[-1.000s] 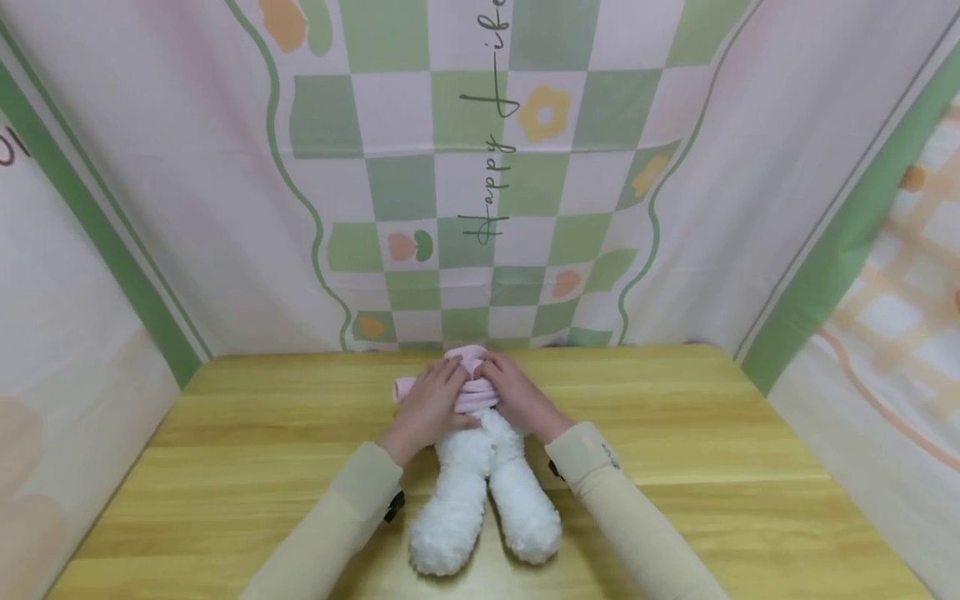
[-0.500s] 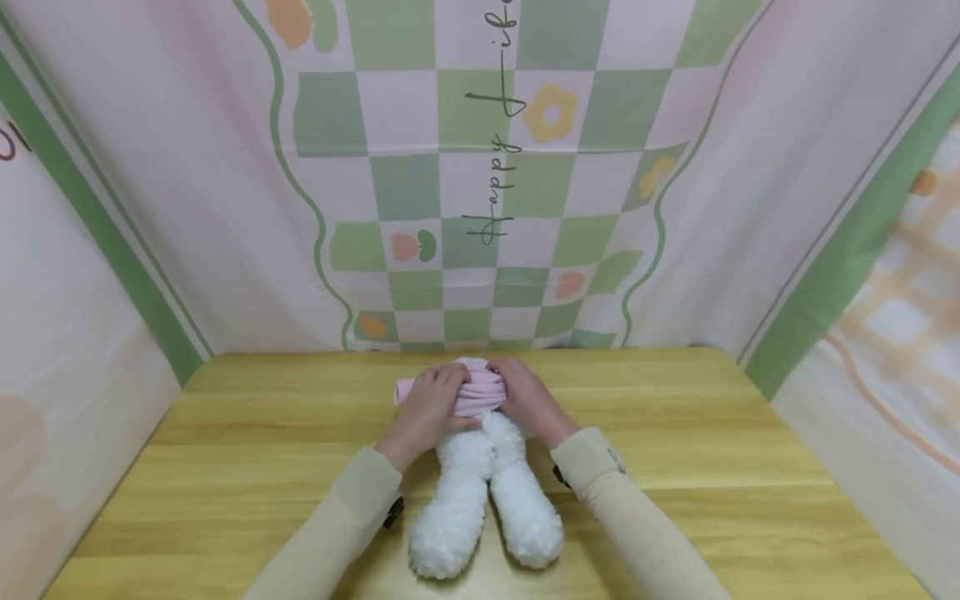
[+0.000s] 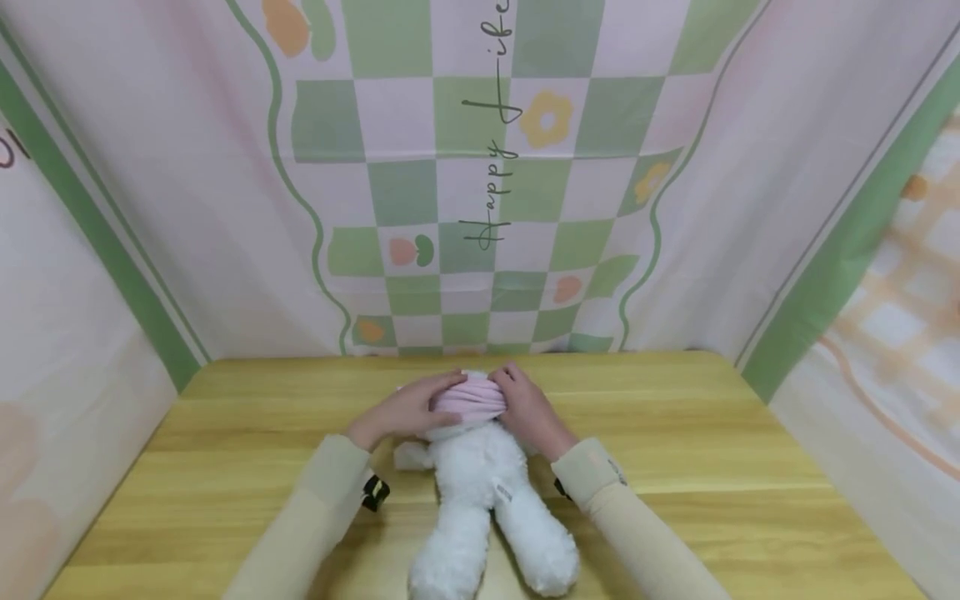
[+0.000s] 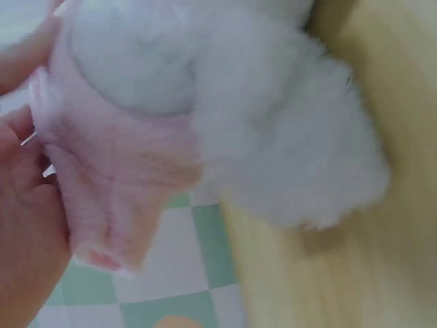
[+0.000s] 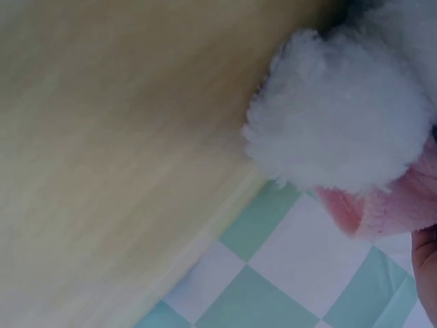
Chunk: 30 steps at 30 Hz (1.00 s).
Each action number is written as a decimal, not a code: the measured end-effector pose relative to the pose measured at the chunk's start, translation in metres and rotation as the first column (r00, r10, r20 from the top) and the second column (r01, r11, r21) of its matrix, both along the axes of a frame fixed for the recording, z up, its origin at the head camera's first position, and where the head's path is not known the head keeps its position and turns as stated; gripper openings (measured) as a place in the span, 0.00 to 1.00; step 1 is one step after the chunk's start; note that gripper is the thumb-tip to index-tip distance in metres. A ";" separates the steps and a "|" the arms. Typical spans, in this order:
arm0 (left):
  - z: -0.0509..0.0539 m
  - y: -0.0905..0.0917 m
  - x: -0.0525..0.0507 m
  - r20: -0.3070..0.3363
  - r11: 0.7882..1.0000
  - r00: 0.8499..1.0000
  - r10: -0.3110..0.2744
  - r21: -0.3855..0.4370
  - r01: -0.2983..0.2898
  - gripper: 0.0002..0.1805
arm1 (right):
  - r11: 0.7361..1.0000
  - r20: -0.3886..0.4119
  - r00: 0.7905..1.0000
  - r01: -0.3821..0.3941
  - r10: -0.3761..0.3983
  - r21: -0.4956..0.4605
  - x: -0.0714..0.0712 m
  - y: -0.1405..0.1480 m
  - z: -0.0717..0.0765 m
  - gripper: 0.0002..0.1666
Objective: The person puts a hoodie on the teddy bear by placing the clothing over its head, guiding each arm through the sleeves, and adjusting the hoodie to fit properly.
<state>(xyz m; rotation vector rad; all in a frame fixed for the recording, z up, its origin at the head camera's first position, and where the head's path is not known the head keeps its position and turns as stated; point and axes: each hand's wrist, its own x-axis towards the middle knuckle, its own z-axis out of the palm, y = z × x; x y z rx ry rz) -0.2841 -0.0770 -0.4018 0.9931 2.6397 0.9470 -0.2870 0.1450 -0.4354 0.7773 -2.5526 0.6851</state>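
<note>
A white fluffy plush toy point(image 3: 483, 467) lies on the wooden table, its legs toward the person. Bunched pink cloth point(image 3: 468, 398) wraps its upper end. The left hand point(image 3: 408, 407) grips the cloth's left side, thumb below and fingers above. On the opposite side the right hand point(image 3: 528, 408) pinches the cloth edge. In the left wrist view, a pink sleeve-like part point(image 4: 113, 205) hangs beside a white fluffy limb point(image 4: 293, 137), with the left hand point(image 4: 27, 205) at the frame's left. The right wrist view shows pink cloth point(image 5: 389, 208) under white fur point(image 5: 334, 116), touched by the right hand point(image 5: 427, 273).
The wooden table point(image 3: 247, 467) extends around the toy on both sides. A checked green and white curtain point(image 3: 465, 192) hangs right behind its far edge, and printed cloth panels point(image 3: 67, 275) flank it left and right.
The left hand has shifted left and turned flatter, showing more of the toy's body and a white limb at the left. The pink cloth has moved slightly toward the person.
</note>
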 end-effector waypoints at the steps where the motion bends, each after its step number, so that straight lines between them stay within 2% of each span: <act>1: 0.001 0.000 -0.001 0.003 1.000 1.000 -0.010 -0.019 0.010 0.37 | 1.000 -0.002 1.000 0.000 0.000 -0.005 0.000 0.000 -0.001 0.15; 4: 0.002 0.004 -0.002 -0.046 0.994 0.999 -0.022 -0.107 0.017 0.40 | 1.000 -0.038 0.999 -0.017 0.016 -0.007 -0.001 -0.001 -0.004 0.14; 6: 0.003 0.008 -0.002 -0.091 0.987 0.996 -0.013 -0.160 -0.002 0.41 | 0.999 -0.071 0.997 -0.035 0.035 -0.003 -0.002 -0.001 -0.006 0.13; 9: 0.003 0.014 0.000 -0.150 0.980 0.989 0.015 -0.195 -0.045 0.37 | 0.997 -0.146 0.986 -0.075 0.076 0.017 -0.004 -0.003 -0.007 0.11; 12: 0.000 0.018 0.001 -0.231 0.975 0.972 0.032 -0.207 -0.081 0.32 | 0.992 -0.229 0.966 -0.118 0.123 0.035 -0.004 -0.005 -0.008 0.11; 15: -0.004 0.020 0.003 -0.344 0.971 0.938 0.027 -0.216 -0.107 0.26 | 0.986 -0.288 0.943 -0.159 0.164 0.044 -0.003 -0.007 -0.008 0.12; 17: -0.008 0.020 0.004 -0.422 0.969 0.906 0.031 -0.210 -0.131 0.23 | 0.984 -0.308 0.934 -0.175 0.180 0.044 -0.004 -0.008 -0.007 0.12; 20: -0.016 0.019 0.005 -0.530 0.967 0.847 0.050 -0.187 -0.173 0.18 | 0.982 -0.307 0.933 -0.185 0.187 0.036 -0.003 -0.008 -0.005 0.11; 23: -0.023 0.018 0.007 -0.595 0.967 0.799 0.088 -0.140 -0.211 0.16 | 0.982 -0.273 0.945 -0.186 0.182 0.012 -0.002 -0.006 -0.005 0.10; 27: -0.028 0.019 0.010 -0.628 0.963 0.764 0.147 -0.085 -0.254 0.17 | 0.983 -0.207 0.963 -0.183 0.173 -0.029 0.002 -0.003 -0.007 0.11; 30: -0.031 0.021 0.011 -0.653 0.955 0.732 0.197 -0.041 -0.294 0.16 | 0.979 -0.173 0.968 -0.197 0.184 -0.060 0.005 -0.002 -0.006 0.11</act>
